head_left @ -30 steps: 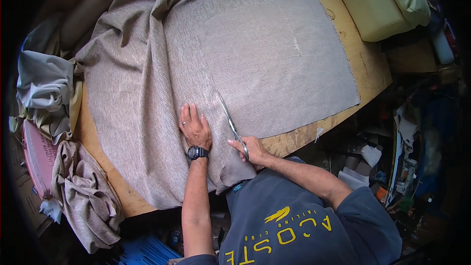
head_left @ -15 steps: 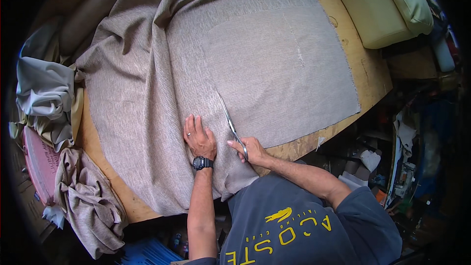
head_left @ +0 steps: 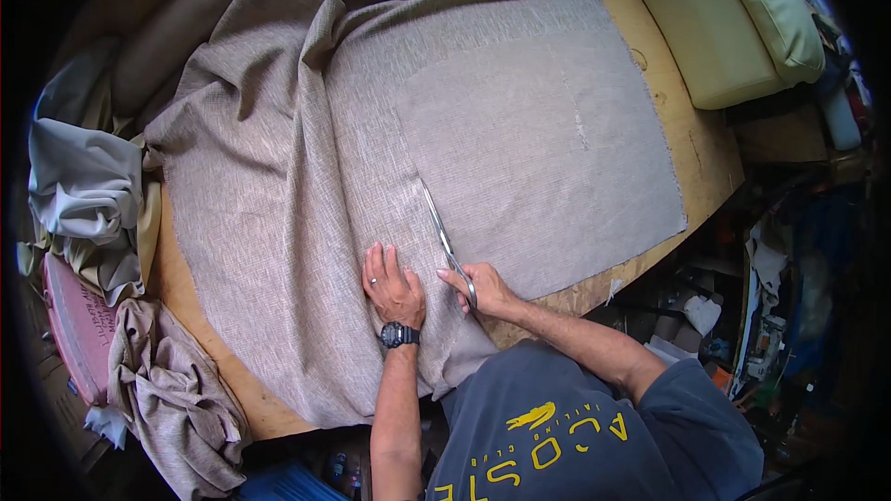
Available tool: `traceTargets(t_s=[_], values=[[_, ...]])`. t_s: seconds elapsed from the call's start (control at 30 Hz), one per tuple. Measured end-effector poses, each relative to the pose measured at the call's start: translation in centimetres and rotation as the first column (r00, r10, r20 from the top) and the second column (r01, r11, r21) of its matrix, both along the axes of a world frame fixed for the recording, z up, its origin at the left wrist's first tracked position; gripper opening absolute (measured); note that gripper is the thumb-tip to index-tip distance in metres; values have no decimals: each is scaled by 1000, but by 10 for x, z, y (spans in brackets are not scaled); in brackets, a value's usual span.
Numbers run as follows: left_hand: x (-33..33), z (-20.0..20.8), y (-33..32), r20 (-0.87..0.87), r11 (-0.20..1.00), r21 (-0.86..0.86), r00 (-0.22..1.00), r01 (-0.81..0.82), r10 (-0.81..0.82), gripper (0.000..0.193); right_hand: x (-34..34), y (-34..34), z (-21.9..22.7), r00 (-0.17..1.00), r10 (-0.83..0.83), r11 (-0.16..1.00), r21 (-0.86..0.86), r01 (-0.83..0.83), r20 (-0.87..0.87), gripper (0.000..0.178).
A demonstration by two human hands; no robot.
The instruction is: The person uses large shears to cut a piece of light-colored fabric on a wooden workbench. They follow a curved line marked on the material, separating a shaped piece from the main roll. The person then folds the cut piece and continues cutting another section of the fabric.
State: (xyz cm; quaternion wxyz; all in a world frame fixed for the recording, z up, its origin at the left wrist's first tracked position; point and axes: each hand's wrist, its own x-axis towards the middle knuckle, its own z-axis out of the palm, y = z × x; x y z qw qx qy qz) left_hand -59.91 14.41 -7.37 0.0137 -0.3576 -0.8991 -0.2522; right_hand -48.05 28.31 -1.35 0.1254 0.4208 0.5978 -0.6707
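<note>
A large sheet of grey-beige woven fabric (head_left: 260, 213) covers most of a wooden table, with a smoother, lighter panel (head_left: 557, 158) lying flat on the right. My left hand (head_left: 396, 295) rests palm down on the fabric, fingers stretched out, a ring and a black wristwatch (head_left: 400, 334) on it. Just right of it, my right hand (head_left: 484, 289) grips long metal scissors (head_left: 440, 227) by the handles. Their blades point away from me along the panel's left edge and look nearly together. Fabric partly hides the blades' lower side.
Deep folds run through the fabric's far left part. A pale green cushioned piece (head_left: 710, 23) stands at the table's far right. Crumpled cloth (head_left: 172, 390) and white fabric (head_left: 83, 176) hang at the left, beside a pink padded piece (head_left: 79, 329). Clutter fills the floor right.
The whole view has shifted, so everything appears slightly lower and further right. Both hands and the scissors keep nearly the same place on the fabric.
</note>
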Motion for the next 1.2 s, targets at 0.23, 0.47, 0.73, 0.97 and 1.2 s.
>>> traceTargets(t_s=[0.23,0.47,0.73,0.97,1.2], values=[[-1,1,0,17,1000,9,1000,6,-6,50,-30,21,-2,1000,-15,999,41,15,13,59],[-1,2,-1,36,1000,15,999,3,-4,48,-42,28,-7,1000,-18,1000,22,18,-12,61],[-1,4,1,34,1000,30,999,2,-3,48,-56,42,-19,998,19,995,100,-14,-51,60],[-16,9,18,156,995,100,987,16,-32,52,-86,62,-20,998,-43,998,42,44,-34,61],[-111,13,92,33,988,107,992,115,-119,57,-89,62,-19,998,19,990,143,-10,-59,61]])
